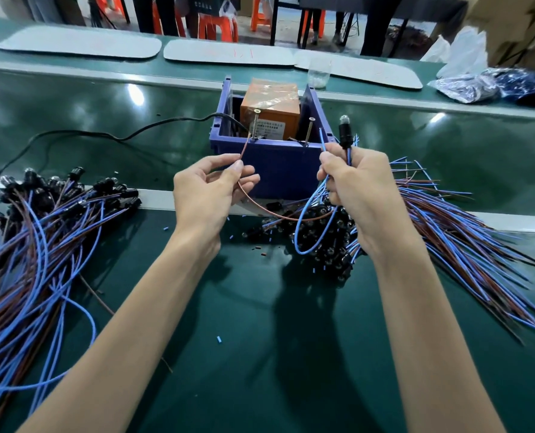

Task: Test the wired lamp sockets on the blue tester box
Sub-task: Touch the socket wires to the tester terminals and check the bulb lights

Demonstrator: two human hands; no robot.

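Spreading over the green workbench [260, 339], heaps of wired sockets lie at its left edge [41, 245] and toward its right edge [447, 220]. The blue tester box [278, 170] sits mid-bench, between the heaps. Before the box, the left hand [207, 189] pinches a brown wire [246, 145] whose tip reaches the left screw [255, 125]. The right hand [356, 189] grips an upright lamp socket [345, 132] and a blue wire [322, 140], its tip just beside the right screw [310, 129].

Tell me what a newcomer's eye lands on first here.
The blue box stands mid-bench. Before it, the left hand pinches a brown wire toward a screw; the right hand grips a socket and blue wire. Heaps of wired sockets lie either side.
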